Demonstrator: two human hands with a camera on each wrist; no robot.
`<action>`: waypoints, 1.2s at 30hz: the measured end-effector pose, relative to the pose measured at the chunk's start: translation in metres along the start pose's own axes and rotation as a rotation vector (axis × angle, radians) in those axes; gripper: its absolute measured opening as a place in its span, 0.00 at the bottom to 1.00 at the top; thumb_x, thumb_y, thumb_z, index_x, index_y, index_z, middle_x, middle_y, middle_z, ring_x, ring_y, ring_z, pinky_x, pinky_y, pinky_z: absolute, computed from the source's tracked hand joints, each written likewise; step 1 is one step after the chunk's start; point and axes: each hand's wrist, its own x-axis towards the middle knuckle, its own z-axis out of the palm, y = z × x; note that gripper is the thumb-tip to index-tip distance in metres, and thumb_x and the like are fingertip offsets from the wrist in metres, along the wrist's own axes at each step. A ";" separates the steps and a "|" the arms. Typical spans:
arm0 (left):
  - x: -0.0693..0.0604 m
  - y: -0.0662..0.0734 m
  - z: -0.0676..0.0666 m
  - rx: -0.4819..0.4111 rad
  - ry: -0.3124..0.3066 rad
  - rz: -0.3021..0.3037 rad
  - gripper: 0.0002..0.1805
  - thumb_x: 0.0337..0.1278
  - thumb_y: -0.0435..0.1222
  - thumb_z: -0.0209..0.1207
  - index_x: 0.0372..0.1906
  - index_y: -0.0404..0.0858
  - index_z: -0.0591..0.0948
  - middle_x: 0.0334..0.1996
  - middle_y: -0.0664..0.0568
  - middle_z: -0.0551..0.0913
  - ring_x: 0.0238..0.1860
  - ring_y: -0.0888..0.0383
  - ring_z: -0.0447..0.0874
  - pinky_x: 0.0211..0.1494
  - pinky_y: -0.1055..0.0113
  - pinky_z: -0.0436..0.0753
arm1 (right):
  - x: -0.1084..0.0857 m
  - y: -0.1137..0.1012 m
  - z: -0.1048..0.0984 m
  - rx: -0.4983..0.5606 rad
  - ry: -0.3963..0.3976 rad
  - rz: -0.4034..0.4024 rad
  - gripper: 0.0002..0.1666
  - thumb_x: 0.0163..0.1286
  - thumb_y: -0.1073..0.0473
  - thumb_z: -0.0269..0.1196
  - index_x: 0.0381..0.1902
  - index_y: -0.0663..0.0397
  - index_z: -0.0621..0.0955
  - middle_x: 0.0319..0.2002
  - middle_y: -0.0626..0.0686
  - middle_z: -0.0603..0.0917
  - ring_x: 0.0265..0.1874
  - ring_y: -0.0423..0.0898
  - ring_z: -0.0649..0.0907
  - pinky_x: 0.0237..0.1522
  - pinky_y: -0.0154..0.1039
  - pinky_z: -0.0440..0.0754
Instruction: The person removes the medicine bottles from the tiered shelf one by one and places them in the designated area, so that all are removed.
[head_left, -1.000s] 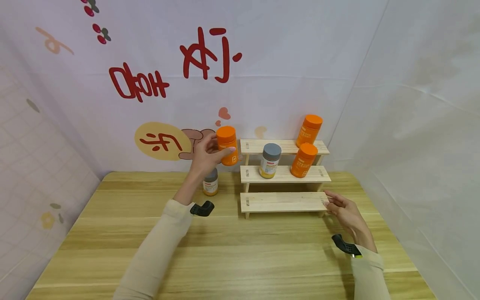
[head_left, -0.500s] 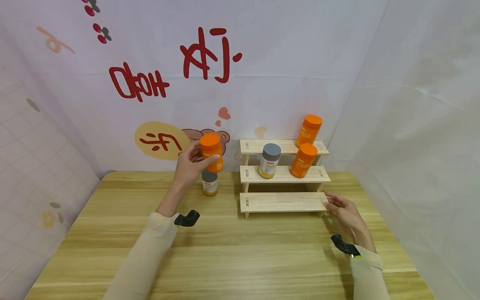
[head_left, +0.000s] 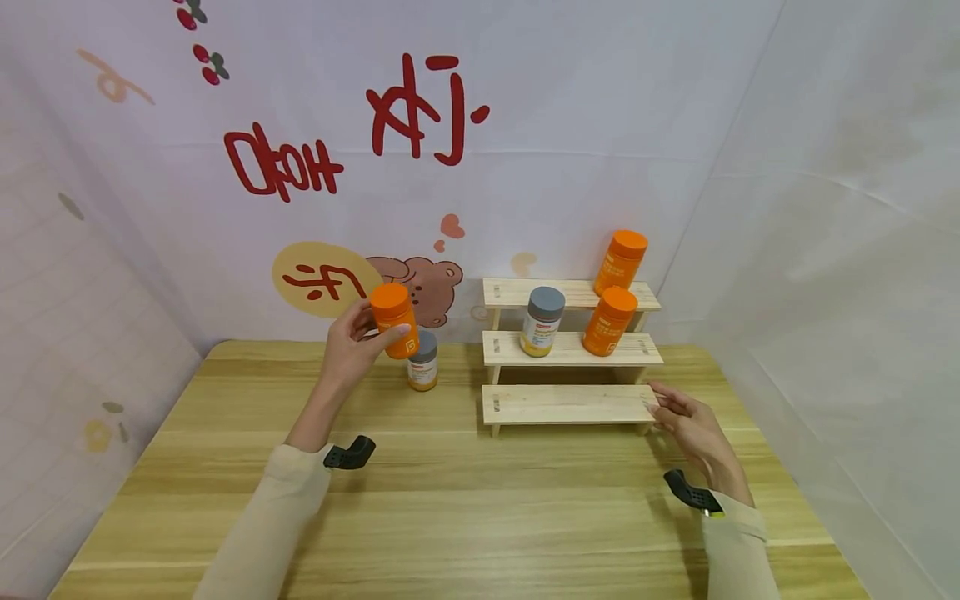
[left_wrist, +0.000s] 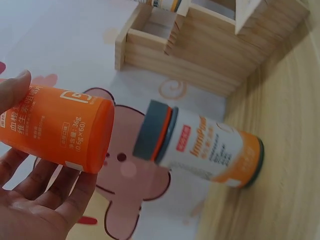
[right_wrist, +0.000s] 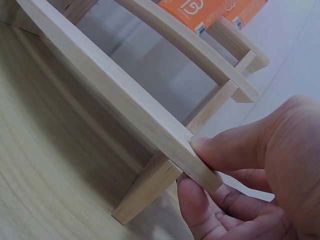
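Cloth [head_left: 45, 275] with a faint grid and small printed leaves hangs at the far left, well out from the left hand's fingers. Left hand [head_left: 348, 343], at the end of a cream sleeve [head_left: 258, 521], holds an orange bottle [head_left: 394, 327] off the table, the thumb on its near side and the other fingers curled around behind and under it. Cap uppermost, that bottle leans slightly to the left; its label faces the left wrist camera. Behind these fingers, the back wall shows a yellow disc [head_left: 307, 304] and a printed bear [head_left: 435, 287].

Just right of the left fingers and lower, a grey-capped bottle [head_left: 423, 373] stands upright on the table [head_left: 450, 517], apart from them.

Farther right, between the two hands, stands a three-step wooden stand [head_left: 562, 404]. On its middle step, up and left of the right hand's fingers, a second grey-capped bottle [head_left: 540, 332] is upright; to its right on that step stands a second orange bottle [head_left: 609, 325], nearer those fingers. A third orange bottle [head_left: 619, 265] stands on the top step, above them.

Right hand [head_left: 690, 423] pinches the right end of the lowest step, thumb [right_wrist: 235, 145] on top and fingers [right_wrist: 194, 202] beneath.
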 end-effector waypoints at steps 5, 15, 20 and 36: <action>-0.006 -0.010 -0.007 0.007 0.014 -0.022 0.32 0.60 0.46 0.72 0.68 0.47 0.76 0.58 0.49 0.83 0.55 0.61 0.82 0.56 0.75 0.82 | -0.001 0.001 -0.001 0.007 0.000 0.003 0.39 0.79 0.52 0.59 0.81 0.56 0.59 0.65 0.57 0.72 0.49 0.28 0.80 0.52 0.31 0.85; -0.020 -0.034 -0.016 0.044 0.042 -0.119 0.33 0.59 0.47 0.73 0.67 0.44 0.75 0.61 0.46 0.83 0.56 0.62 0.80 0.57 0.78 0.80 | -0.002 0.001 -0.001 0.015 -0.009 -0.014 0.39 0.80 0.53 0.58 0.81 0.59 0.59 0.63 0.54 0.72 0.49 0.28 0.80 0.51 0.29 0.85; -0.025 -0.049 -0.018 0.060 0.043 -0.150 0.35 0.58 0.48 0.73 0.68 0.44 0.75 0.63 0.45 0.82 0.57 0.62 0.80 0.58 0.79 0.79 | -0.002 0.001 0.000 0.029 -0.008 -0.021 0.38 0.80 0.55 0.57 0.80 0.60 0.59 0.60 0.51 0.73 0.49 0.28 0.80 0.51 0.29 0.85; -0.035 -0.074 -0.021 0.030 0.064 -0.268 0.37 0.58 0.45 0.73 0.71 0.43 0.72 0.68 0.43 0.79 0.68 0.49 0.76 0.76 0.53 0.74 | -0.002 0.002 0.000 0.050 -0.008 -0.029 0.38 0.80 0.56 0.58 0.80 0.61 0.58 0.58 0.47 0.75 0.49 0.30 0.80 0.51 0.31 0.85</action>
